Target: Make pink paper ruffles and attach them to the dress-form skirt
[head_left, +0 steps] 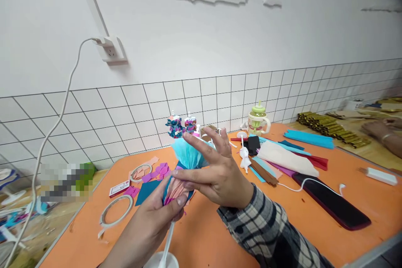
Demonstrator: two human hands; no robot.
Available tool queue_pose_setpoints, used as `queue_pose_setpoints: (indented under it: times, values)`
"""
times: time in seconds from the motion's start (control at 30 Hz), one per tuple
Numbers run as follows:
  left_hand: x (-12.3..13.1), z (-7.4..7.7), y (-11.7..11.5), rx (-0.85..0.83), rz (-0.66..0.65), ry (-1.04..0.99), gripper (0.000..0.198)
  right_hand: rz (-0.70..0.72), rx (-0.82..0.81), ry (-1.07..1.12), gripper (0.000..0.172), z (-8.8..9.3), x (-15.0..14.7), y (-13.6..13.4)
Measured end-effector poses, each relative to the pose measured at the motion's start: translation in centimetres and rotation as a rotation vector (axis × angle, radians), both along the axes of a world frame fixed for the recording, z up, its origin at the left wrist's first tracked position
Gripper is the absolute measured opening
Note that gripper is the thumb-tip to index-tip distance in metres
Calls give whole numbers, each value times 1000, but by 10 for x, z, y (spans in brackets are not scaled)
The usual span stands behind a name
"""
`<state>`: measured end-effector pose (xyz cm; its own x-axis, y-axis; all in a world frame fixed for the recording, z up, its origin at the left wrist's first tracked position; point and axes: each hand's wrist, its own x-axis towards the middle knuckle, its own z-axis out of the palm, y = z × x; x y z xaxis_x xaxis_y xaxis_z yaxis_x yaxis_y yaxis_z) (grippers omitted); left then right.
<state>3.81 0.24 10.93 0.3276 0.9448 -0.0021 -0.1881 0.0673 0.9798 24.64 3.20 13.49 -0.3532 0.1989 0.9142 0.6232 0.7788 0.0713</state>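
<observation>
My left hand (160, 213) is closed around a crepe-paper bundle (177, 188) in pink, peach and dark blue, with a light blue ruffled top (188, 153). A white stick (169, 238) runs down from it towards a round white base (165, 260), cut off by the lower edge. From the right, my right hand (216, 171) reaches over the bundle. Its thumb and index finger lie close together against the paper, and the other fingers are spread in the air. Part of the ruffled top is hidden behind those fingers.
Tape rolls (116, 211), a small box (119, 188) and paper scraps (161, 171) lie left. Crepe strips (287, 157), a black phone (333, 201) and a white cable (301, 186) lie right. A green-lidded cup (259, 119) stands behind. At far right, another person's hand (381, 132) shows.
</observation>
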Motion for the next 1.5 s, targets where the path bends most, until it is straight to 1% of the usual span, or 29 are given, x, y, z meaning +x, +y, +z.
queue_pose_setpoints:
  times: [0.07, 0.17, 0.2, 0.3, 0.33, 0.47, 0.6, 0.7, 0.77, 0.8, 0.87, 0.97, 1.07, 1.13, 1.27, 1.33, 1.43, 1.5]
  values:
    - [-2, 0, -3, -25, -8, 23, 38, -17, -38, -3, 20, 0, 3, 2]
    - [-4, 4, -5, -52, -47, 67, 36, -1, -111, -19, 19, 3, 9, 3]
    - [-5, 7, -5, -56, -69, 79, 37, 12, -147, -39, 22, 4, 11, 2]
    - [-6, 13, -4, -62, -137, 112, 45, 49, -277, -138, 39, 8, 19, -2]
    - [-7, 15, -4, -67, -153, 125, 49, 53, -312, -168, 40, 9, 22, -3]
    - [-13, 12, -1, -69, -225, 205, 55, 48, -367, -237, 29, 12, 28, -5]
    - [-23, 5, 8, 2, -286, 251, 65, 32, -382, -244, 26, 13, 27, -5]
    - [-32, 2, 14, 60, -387, 225, 70, 14, -394, -244, 24, 14, 25, -5]
    - [-38, 1, 16, 37, -448, 166, 64, 15, -399, -249, 24, 15, 25, -5]
    - [-41, 1, 17, 2, -449, 138, 58, 17, -402, -254, 24, 15, 25, -5]
    - [-45, 0, 17, -69, -398, 114, 50, 16, -412, -264, 24, 15, 24, -5]
    - [-46, 1, 17, -94, -310, 182, 54, 12, -438, -283, 25, 13, 23, -4]
    - [-44, 4, 19, -67, -268, 284, 59, 17, -460, -306, 26, 12, 22, -3]
    - [-42, 5, 21, -68, -257, 294, 58, 20, -465, -308, 27, 12, 22, -3]
    - [-41, 1, 24, -55, -255, 188, 51, 20, -457, -297, 27, 12, 21, -4]
    - [-40, -3, 24, -72, -223, 142, 52, 31, -451, -294, 28, 13, 18, -5]
    - [-36, -8, 22, -155, -178, 94, 52, 57, -429, -290, 26, 13, 13, -6]
    - [-33, -8, 19, -206, -196, 56, 56, 58, -407, -273, 22, 11, 10, -7]
